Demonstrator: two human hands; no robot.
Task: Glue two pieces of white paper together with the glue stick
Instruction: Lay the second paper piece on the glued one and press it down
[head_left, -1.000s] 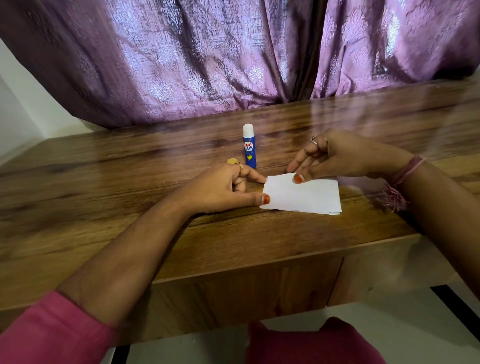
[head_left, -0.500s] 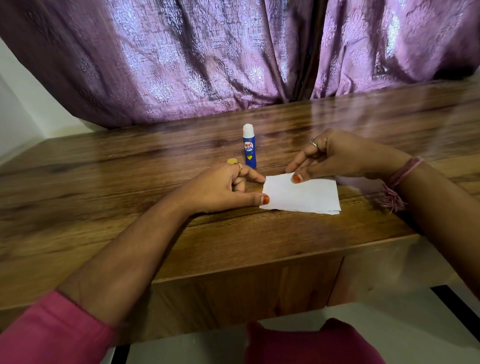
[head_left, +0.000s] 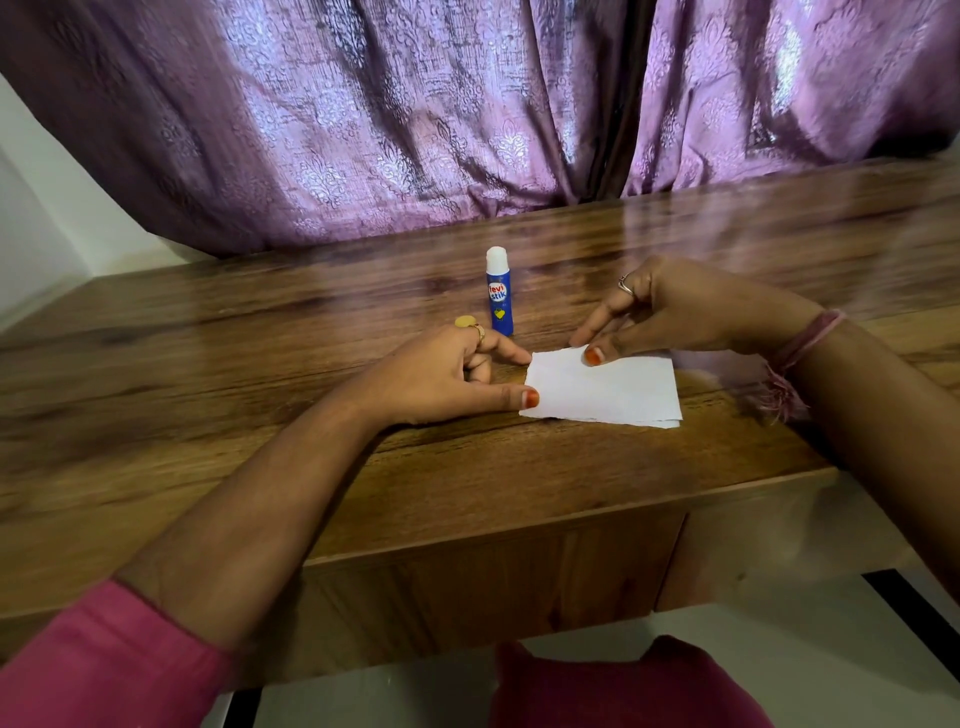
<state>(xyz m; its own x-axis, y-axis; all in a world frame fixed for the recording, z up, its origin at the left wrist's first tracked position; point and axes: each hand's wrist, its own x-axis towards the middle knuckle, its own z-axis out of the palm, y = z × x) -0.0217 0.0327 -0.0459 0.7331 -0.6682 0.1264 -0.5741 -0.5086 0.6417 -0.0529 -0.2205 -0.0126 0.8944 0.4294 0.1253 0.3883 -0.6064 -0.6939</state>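
Two pieces of white paper (head_left: 610, 391) lie stacked on the wooden table (head_left: 260, 415), the lower one's edge showing along the near right side. My left hand (head_left: 441, 374) rests at the stack's left edge, thumb tip pressing its near-left corner and index fingertip touching its far-left corner. My right hand (head_left: 670, 312) comes from the right and its thumb presses down on the stack's far edge. A blue glue stick (head_left: 500, 293) with a white top stands upright just behind my left hand, untouched.
A small yellow round thing (head_left: 465, 321) lies on the table behind my left knuckles. Purple curtains (head_left: 415, 114) hang along the table's far edge. The table's front edge runs close below the paper. A pink thread band circles my right wrist.
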